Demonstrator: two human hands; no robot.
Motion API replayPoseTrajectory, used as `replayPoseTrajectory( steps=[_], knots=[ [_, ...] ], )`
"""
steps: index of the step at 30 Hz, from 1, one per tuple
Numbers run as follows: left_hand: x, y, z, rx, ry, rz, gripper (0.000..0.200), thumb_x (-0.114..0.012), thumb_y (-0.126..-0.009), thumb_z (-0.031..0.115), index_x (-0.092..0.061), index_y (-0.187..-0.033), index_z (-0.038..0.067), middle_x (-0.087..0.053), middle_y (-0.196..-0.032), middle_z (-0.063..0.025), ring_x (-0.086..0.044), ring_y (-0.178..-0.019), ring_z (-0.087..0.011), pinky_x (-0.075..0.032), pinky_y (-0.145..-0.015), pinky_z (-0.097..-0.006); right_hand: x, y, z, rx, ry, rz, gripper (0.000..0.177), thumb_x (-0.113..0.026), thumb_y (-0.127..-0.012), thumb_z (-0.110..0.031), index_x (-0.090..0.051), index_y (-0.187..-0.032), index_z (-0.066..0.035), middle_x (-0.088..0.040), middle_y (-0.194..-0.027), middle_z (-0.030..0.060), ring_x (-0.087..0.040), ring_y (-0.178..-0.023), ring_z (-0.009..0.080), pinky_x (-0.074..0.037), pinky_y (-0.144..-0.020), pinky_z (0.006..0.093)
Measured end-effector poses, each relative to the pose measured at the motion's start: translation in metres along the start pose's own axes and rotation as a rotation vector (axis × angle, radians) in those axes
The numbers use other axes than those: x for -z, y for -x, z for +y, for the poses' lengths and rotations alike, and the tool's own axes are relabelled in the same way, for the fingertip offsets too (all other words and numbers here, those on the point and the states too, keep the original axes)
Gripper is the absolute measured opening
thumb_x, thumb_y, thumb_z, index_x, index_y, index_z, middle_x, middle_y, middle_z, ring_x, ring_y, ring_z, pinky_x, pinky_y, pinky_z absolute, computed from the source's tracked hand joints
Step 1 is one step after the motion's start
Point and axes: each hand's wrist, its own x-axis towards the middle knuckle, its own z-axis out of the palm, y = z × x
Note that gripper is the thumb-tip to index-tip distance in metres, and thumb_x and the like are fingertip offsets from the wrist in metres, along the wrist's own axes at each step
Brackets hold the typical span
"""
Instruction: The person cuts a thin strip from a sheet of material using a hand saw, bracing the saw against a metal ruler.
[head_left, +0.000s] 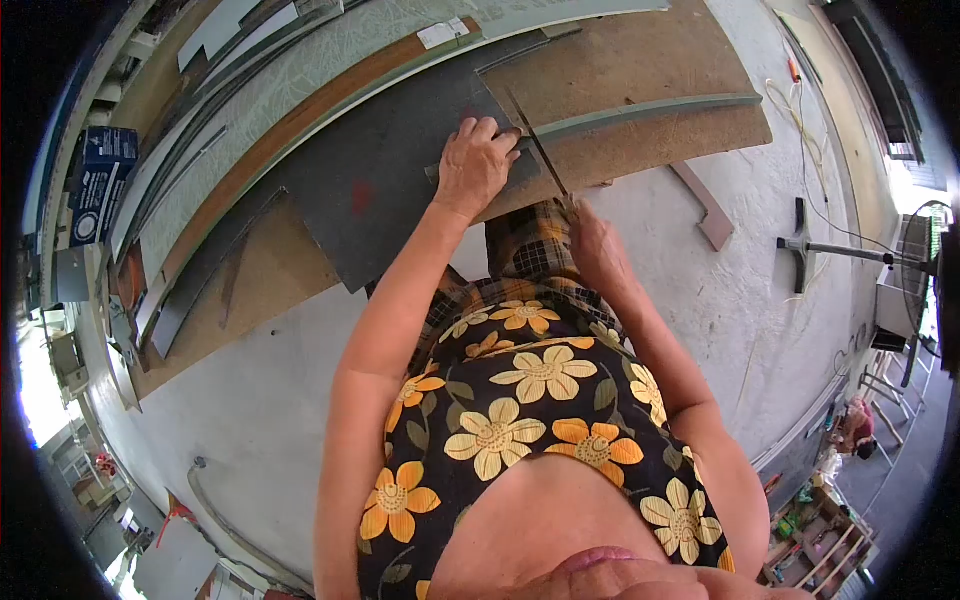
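Note:
A dark grey sheet (370, 160) lies on the brown board of the work table. My left hand (477, 165) presses on the sheet near its right end, fingers curled at the edge; what they may grip there is too small to tell. To its right, my right hand (600, 240) is closed round the near end of a thin, long dark blade (540, 145), which slants up and left past the sheet's edge. A narrow grey-green strip (650, 113) runs rightward across the brown board from beside the blade.
Long strips and panels (270, 130) are stacked along the table's far left side. On the floor at the right are an angled offcut (704, 208) and a black stand (800, 246) with a fan. Another person (857, 428) is far off at the lower right.

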Motion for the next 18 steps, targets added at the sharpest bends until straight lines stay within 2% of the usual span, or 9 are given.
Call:
replayPoseTrajectory(
  steps=[6, 9, 11, 18],
  knots=[
    [0.000, 0.002, 0.000, 0.020, 0.014, 0.016, 0.029, -0.076, -0.079, 0.022, -0.072, -0.106, 0.014, -0.056, -0.090, -0.0045, -0.056, -0.087, -0.0226, -0.052, -0.077, -0.0358, 0.001, 0.006, -0.002, 0.002, -0.020, -0.011, 0.016, -0.045, -0.097, -0.013, -0.049, -0.104, 0.000, -0.060, -0.081, 0.0310, -0.058, -0.081, 0.0506, -0.043, -0.067, 0.0560],
    [-0.001, 0.008, 0.007, 0.044, 0.045, 0.052, 0.020, -0.075, -0.078, 0.019, -0.071, -0.097, 0.013, -0.057, -0.090, -0.0058, -0.057, -0.094, -0.0260, -0.050, -0.075, -0.0419, 0.006, 0.012, 0.001, 0.019, -0.024, -0.024, 0.019, -0.044, -0.097, -0.014, -0.050, -0.107, 0.001, -0.060, -0.082, 0.0312, -0.058, -0.082, 0.0507, -0.044, -0.068, 0.0555],
    [-0.003, 0.009, 0.009, 0.064, 0.046, 0.062, 0.019, -0.075, -0.077, 0.019, -0.071, -0.095, 0.013, -0.056, -0.089, -0.0058, -0.057, -0.093, -0.0259, -0.049, -0.075, -0.0426, 0.006, 0.017, 0.008, 0.014, -0.005, -0.032, 0.021, -0.044, -0.098, -0.015, -0.050, -0.109, 0.001, -0.061, -0.083, 0.0312, -0.058, -0.083, 0.0507, -0.044, -0.068, 0.0552],
    [-0.005, 0.010, 0.009, 0.063, 0.041, 0.078, 0.017, -0.075, -0.077, 0.018, -0.070, -0.093, 0.013, -0.056, -0.089, -0.0055, -0.057, -0.091, -0.0254, -0.048, -0.075, -0.0429, 0.007, 0.017, -0.001, -0.043, 0.042, -0.055, 0.018, -0.046, -0.096, -0.014, -0.049, -0.103, 0.002, -0.060, -0.083, 0.0325, -0.057, -0.085, 0.0517, -0.044, -0.069, 0.0553]
  ],
)
